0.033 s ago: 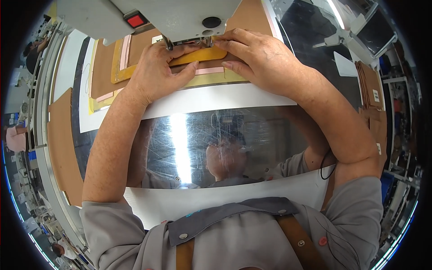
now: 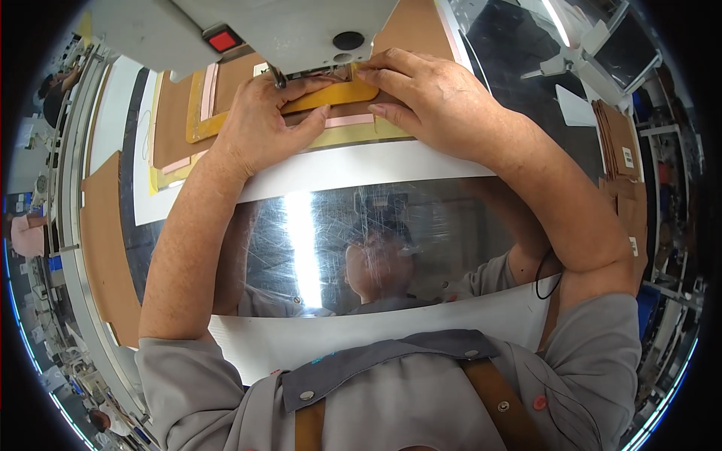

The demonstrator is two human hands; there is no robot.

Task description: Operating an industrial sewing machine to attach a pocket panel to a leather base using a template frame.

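Observation:
A yellow flat frame (image 2: 331,96) lies on a brown panel (image 2: 171,113) edged with pink and yellow strips, beneath the grey head of what looks like a sewing machine (image 2: 301,34). My left hand (image 2: 269,124) rests over the frame's left part, thumb apart from the fingers, its fingertips partly hidden below the machine. At the frame's right end, the fingers of my right hand (image 2: 432,94) bend over the edge, with the thumb spread toward me on the panel. The fingertips of both hands come close to the machine's metal foot area (image 2: 316,73).
Under the panel lies a white sheet (image 2: 376,161), with a scratched shiny plate (image 2: 429,248) nearer me. Brown boards (image 2: 109,248) stand at the left, and more brown pieces (image 2: 618,143) are stacked at the right. A screen on an arm (image 2: 620,52) stands back right.

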